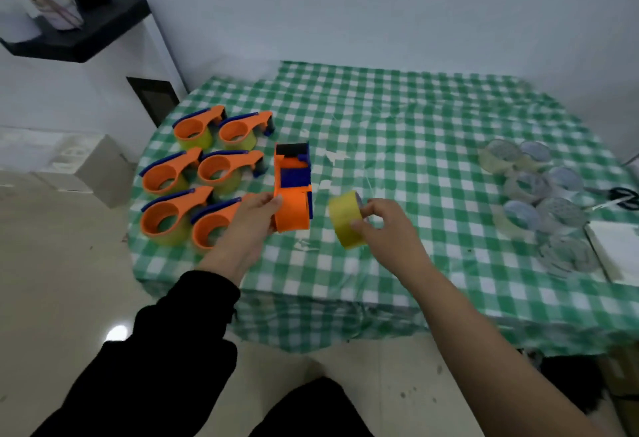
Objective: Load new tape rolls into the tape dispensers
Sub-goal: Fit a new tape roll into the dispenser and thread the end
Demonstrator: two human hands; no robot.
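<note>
Our left hand (pixel 254 217) grips the orange plastic dispenser (pixel 292 201) — our right hand (pixel 375 220) pinches a glossy yellow tape roll (pixel 344 219).

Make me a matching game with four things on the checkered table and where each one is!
Things:
1. yellow tape roll
2. orange dispenser standing on edge
3. six loaded dispensers
4. scissors

Places:
A. lying in rows on the table's left side
B. at the far right edge of the table
C. pinched in the right hand
D. steadied by the left hand

Pairs: 1-C, 2-D, 3-A, 4-B
</note>
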